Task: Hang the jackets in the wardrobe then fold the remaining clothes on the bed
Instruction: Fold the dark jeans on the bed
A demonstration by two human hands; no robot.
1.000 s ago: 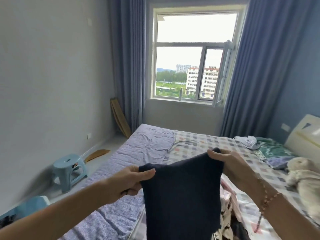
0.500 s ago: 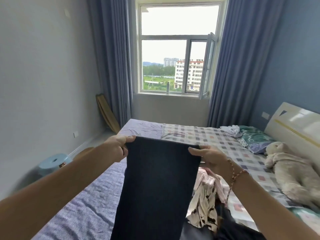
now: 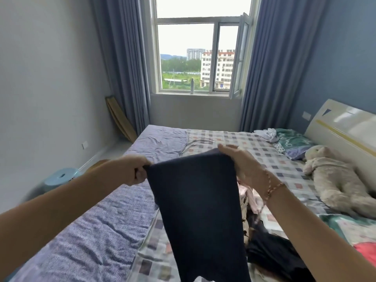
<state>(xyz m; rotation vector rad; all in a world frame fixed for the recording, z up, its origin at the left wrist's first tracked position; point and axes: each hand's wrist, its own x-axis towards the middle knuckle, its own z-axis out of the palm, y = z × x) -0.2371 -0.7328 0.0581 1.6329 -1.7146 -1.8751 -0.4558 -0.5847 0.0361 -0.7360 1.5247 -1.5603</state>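
Note:
A dark navy knitted garment point(image 3: 197, 210) hangs stretched in the air over the bed point(image 3: 105, 231). My left hand point(image 3: 132, 171) grips its upper left corner in a fist. My right hand point(image 3: 242, 165) holds the upper right corner, thumb behind the cloth and fingers showing over the edge. The garment's lower part drops out of the bottom of the frame. Behind it lies a heap of loose clothes point(image 3: 264, 247), pink, patterned and black, partly hidden by the garment and my right arm.
A plush rabbit point(image 3: 333, 180) and a green pillow point(image 3: 293, 143) lie by the white headboard point(image 3: 345, 127) on the right. A light blue stool point(image 3: 61, 177) stands on the floor at the left. The window point(image 3: 197, 55) with blue curtains is straight ahead.
The view has tilted down and nearer to the bed. Both hands keep hold of the navy garment, which now hangs lower and spread wider between them.

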